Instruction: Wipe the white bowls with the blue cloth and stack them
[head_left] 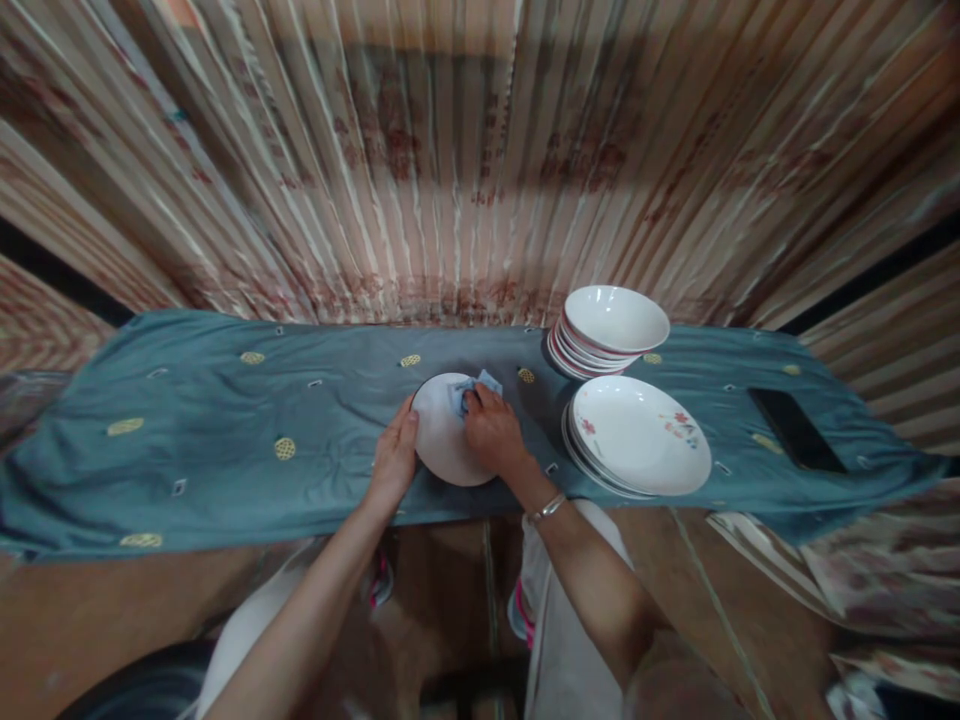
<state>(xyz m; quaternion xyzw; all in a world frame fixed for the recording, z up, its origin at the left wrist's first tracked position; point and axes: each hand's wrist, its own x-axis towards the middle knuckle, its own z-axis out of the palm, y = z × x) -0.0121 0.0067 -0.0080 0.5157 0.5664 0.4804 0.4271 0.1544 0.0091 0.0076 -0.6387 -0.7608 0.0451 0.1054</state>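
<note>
A round white dish (442, 440), perhaps a plate or an upturned bowl, is in front of me near the table's front edge. My left hand (396, 452) grips its left rim, thumb on the near face and fingers out of sight behind. Bunched in my right hand (491, 430) is a light blue cloth (463, 392), pressed against the upper right of the dish. To the right stands a stack of white plates (637, 435) with red flower prints. Behind them is a stack of white bowls (615, 318) with red bands.
A green-blue cloth with yellow pineapple prints covers the table (225, 420). At the right end lies a flat black object (796, 430), like a phone. Pleated curtains (450, 180) hang directly behind the table. My legs are below its front edge.
</note>
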